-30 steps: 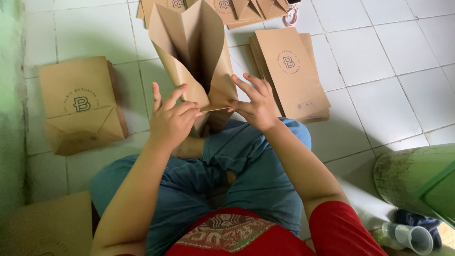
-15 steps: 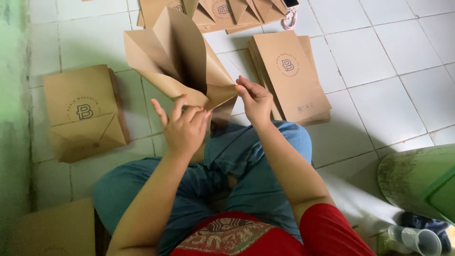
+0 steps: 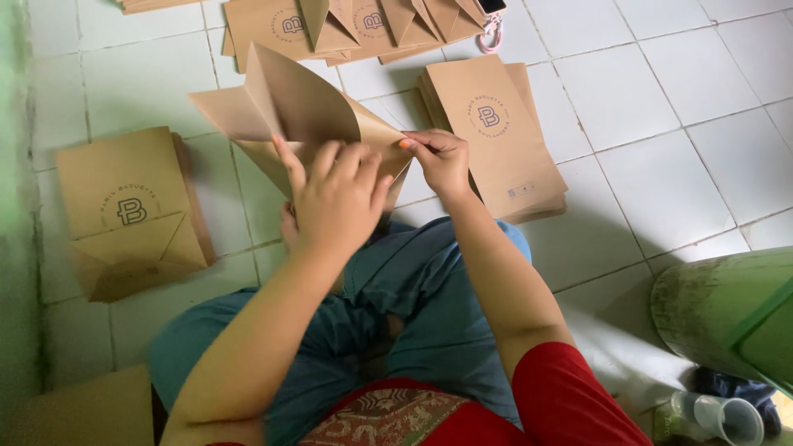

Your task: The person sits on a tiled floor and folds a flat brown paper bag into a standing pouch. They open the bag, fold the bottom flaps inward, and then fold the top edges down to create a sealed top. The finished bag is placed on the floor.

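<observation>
I sit on a white tiled floor with a brown paper bag half folded in front of my knees. My left hand lies flat on the bag's lower flap, fingers spread, pressing it down. My right hand pinches the bag's right edge between thumb and fingers. The bag's upper flaps stand up and hide part of what lies behind them.
A folded brown bag lies on the left. A stack of flat bags sits to the right, more bags at the top. A green bin and a clear plastic cup stand at lower right.
The bag has come down from upright to nearly flat over my knees. My left hand moved onto the flap and pressed it, while my right hand shifted to the right edge.
</observation>
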